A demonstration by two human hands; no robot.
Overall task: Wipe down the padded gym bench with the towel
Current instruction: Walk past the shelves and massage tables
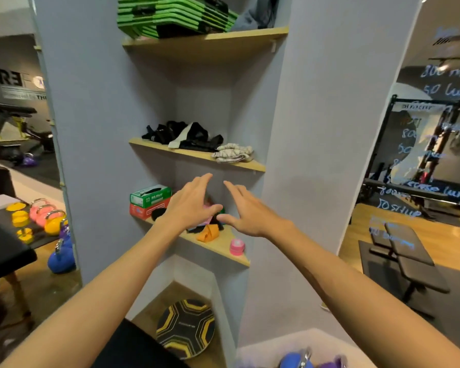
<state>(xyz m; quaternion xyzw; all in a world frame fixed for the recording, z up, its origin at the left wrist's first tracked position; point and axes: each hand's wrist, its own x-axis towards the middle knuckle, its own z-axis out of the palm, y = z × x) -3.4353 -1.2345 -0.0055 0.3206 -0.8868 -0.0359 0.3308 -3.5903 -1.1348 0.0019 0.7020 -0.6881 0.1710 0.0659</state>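
Note:
A folded pale towel [233, 153] lies at the right end of the middle corner shelf [197, 155]. Below it, my left hand [191, 205] and my right hand [246, 208] are both stretched out in front of the lower shelf [221, 248], fingers apart, holding nothing. The hands are side by side and a little below the towel. A black padded gym bench [409, 257] shows at the right, seen in a wall mirror with writing on it.
The lower shelf holds green and red boxes [149, 201], an orange cloth [209, 233] and a pink tape roll [237, 247]. Black straps [183, 136] lie on the middle shelf, green mats [175, 17] on the top one. Kettlebells [51, 221] stand at left. A round board [185, 329] leans on the floor.

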